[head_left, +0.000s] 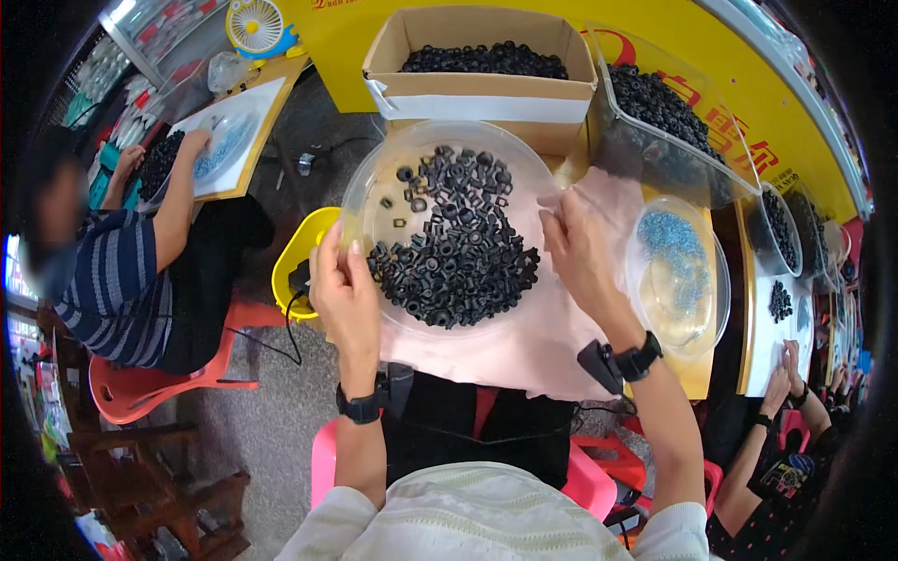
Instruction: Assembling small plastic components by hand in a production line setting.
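Observation:
A round clear plastic basin [449, 134] stands in front of me, over a pink cloth on the table. Small black ring-shaped parts [458, 266] fill it, heaped toward the near side and scattered thinner at the far side. My left hand [344, 290] grips the basin's left rim, thumb on the inner side and fingers outside. At the opposite rim is my right hand [582, 248], its fingers bent against the edge; its fingertips are partly hidden. Both wrists carry black straps with small black devices.
Behind the basin stands a cardboard box [482, 86] of black parts, beside a clear bin [669, 117] of more. Clear tubs with small blue pieces [673, 248] sit at right. A yellow bucket [297, 266] is at left. People work at tables on both sides.

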Motion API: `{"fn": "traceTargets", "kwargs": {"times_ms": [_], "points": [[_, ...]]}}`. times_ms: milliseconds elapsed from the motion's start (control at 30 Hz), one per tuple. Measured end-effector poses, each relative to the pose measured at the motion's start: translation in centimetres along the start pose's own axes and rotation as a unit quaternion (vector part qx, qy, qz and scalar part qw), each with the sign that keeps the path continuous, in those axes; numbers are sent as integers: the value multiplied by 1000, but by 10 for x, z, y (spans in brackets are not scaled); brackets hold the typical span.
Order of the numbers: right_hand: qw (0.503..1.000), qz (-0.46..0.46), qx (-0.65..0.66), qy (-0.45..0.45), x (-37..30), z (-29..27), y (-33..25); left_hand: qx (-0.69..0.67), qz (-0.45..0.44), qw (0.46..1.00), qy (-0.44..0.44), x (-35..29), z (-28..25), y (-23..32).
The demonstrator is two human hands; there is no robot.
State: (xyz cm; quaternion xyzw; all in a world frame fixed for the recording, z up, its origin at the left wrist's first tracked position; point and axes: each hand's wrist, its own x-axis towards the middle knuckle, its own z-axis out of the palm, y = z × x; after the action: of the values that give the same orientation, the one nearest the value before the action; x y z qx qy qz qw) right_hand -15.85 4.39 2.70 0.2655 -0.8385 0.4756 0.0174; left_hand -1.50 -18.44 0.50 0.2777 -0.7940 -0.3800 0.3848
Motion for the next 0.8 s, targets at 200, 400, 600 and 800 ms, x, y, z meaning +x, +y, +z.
{"fn": "traceTargets", "kwargs": {"times_ms": [200,400,600,800], "points": [[1000,3,-8,-5,-3,2,0,-35,26,999,20,-3,-2,-1],[995,-67,-48,48,-4,3,-2,-46,45,997,34,-3,-4,8],[996,-40,-55,62,-6,-4,-29,-45,90,992,69,-1,-10,15],[1000,15,-21,14,3,1,-6,-32,4,999,-23,0,-2,-13]]}}
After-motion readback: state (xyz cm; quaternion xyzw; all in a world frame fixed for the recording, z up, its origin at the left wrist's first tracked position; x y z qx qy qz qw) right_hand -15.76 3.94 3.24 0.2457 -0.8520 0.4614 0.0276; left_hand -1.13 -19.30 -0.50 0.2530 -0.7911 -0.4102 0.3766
